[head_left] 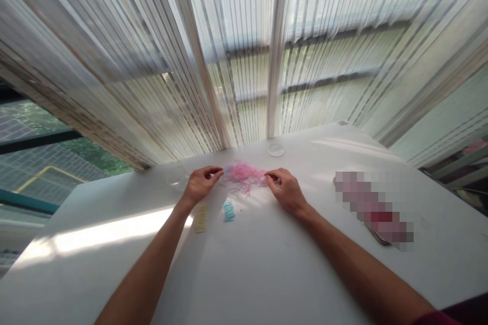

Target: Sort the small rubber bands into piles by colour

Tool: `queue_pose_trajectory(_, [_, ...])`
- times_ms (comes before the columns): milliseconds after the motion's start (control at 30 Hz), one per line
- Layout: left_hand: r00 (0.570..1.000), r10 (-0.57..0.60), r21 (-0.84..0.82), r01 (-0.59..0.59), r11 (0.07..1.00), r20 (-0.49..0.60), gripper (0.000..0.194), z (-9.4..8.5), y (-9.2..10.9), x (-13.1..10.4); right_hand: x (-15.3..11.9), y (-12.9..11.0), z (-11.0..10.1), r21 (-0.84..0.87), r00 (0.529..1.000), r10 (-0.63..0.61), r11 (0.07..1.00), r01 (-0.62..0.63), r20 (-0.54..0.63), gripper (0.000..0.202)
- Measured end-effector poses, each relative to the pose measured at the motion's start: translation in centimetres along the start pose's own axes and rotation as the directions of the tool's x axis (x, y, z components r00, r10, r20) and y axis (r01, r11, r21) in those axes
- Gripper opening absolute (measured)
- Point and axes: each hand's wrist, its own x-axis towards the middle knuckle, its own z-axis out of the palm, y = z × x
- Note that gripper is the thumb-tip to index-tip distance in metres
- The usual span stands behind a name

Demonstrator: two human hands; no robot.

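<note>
A loose tangle of thin pink strands (244, 171), with a bluish patch at its left end, lies on the white table between my hands. My left hand (202, 183) pinches at the tangle's left edge, thumb against forefinger. At the opposite edge, my right hand (284, 188) is closed in a pinch on the pink strands. What exactly sits between the left fingertips is too small to make out. Nearer to me lie a small light-blue bundle (228, 211) and, left of it beside my left forearm, a pale yellow bundle (200, 218) laid in a row.
A clear round lid (276, 149) lies near the table's far edge. Behind my left hand stands a faint transparent container (177, 176). A phone-like object (375, 210), mostly blurred out, lies at the right. Striped sheer curtains (247, 61) hang along the table's far side.
</note>
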Motion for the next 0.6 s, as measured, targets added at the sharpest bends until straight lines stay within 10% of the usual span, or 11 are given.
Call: queue_pose_trajectory(600, [0.983,-0.173,-0.342,0.184,0.922,0.063,0.036,-1.2,2.7,-9.9,-0.9,-2.1,0.0,0.061,0.982,-0.174,0.984,0.169,0.070,0.014])
